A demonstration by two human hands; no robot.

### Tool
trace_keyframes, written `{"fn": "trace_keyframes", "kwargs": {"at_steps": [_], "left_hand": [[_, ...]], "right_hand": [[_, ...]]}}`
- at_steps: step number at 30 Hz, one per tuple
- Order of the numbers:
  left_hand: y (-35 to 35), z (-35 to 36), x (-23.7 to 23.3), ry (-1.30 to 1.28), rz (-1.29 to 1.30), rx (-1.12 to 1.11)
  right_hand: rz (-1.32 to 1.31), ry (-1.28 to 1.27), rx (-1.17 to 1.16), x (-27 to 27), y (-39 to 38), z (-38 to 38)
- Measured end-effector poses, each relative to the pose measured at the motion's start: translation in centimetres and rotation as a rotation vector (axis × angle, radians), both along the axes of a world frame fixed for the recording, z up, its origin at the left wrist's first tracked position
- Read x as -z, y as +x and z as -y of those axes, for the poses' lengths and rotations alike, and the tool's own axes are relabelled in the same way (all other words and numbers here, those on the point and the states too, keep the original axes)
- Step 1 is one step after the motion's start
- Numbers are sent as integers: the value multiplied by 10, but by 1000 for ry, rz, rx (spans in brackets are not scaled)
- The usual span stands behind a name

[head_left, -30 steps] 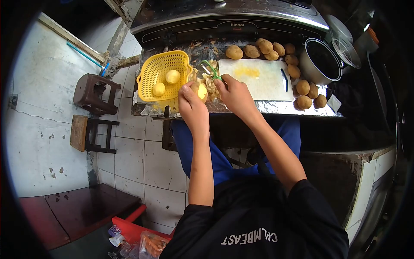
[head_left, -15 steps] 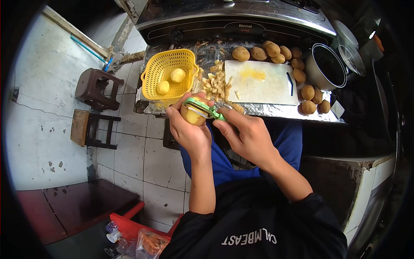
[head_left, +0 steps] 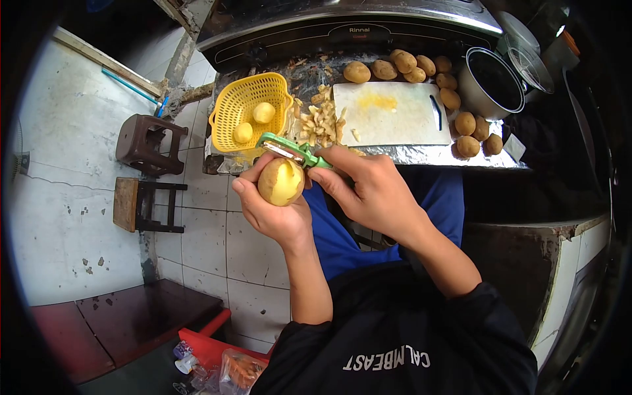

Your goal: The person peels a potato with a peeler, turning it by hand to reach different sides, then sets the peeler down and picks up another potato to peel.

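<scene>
In my left hand (head_left: 280,220) lies a partly peeled potato (head_left: 282,183), a pale yellow strip showing between brown skin. My right hand (head_left: 368,187) grips the handle of a green peeler (head_left: 287,149), its blade over the potato's far end. Just beyond my hands, a heap of potato peelings (head_left: 318,125) lies beside the yellow plastic basket (head_left: 220,108). Inside the basket sit two peeled potatoes (head_left: 264,112).
A white cutting board (head_left: 395,128) lies on the foil-covered counter. Unpeeled potatoes (head_left: 385,70) line its far and right sides, next to a pot (head_left: 469,85). Behind stands a black stove (head_left: 359,39). Two stools (head_left: 141,141) are on the tiled floor at left.
The peeler has lifted up and left to the potato's far end. The potato has shifted left and turned, showing more brown skin beside its peeled strip.
</scene>
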State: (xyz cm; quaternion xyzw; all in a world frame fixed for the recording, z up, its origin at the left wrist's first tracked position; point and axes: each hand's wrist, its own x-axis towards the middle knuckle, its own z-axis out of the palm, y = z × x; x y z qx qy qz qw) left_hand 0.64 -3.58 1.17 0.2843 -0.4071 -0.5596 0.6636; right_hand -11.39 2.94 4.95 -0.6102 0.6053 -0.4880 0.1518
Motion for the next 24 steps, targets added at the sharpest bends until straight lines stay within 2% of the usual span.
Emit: {"fn": "trace_keyframes", "kwargs": {"at_steps": [3,7,10,11,13,16,18,22,24], "left_hand": [[1,3,2,19,-18,37],[-8,6,13,79,10,-47],[-10,15,20,47,54,27],[-11,19,24,48,54,26],[-14,26,31,176,-50,173],[-19,27,38,209,-64,175],[-15,26,41,217,-95,213],[-17,26,42,150,15,190],[-18,26,44,171,-28,212]], "right_hand": [[18,-7,40,4,2,-1],[-35,6,113,14,1,3],[-58,67,79,16,-7,13],[-107,117,113,17,-8,17],[-162,158,150,23,-10,27],[-210,138,262,38,-18,42],[-54,33,260,43,-24,46],[55,86,239,42,-23,45],[299,163,49,37,-23,45]]}}
